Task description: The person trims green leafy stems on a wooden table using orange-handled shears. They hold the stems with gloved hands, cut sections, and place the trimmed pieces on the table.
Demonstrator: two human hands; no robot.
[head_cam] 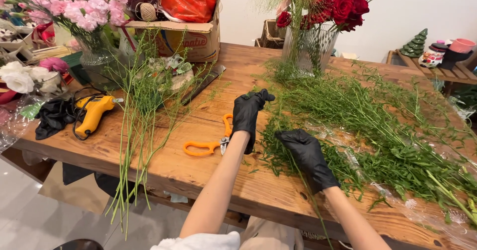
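The thin green stem (293, 168), light, limp and easily bruised, lies at the tabletop's (164, 155) 5 o'clock edge beside the foliage heap (377, 130). The gloved right hand (305, 153) closes on it low, probably the firmest part; the left hand (248, 113) pinches its leafy tip toward 12 o'clock.

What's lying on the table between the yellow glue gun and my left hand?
In the head view, a bundle of thin green stems and orange-handled shears lie between the yellow glue gun and the left hand.

a thin leafy green stem (278, 130) lies stretched along the wooden table, among loose cut greenery.
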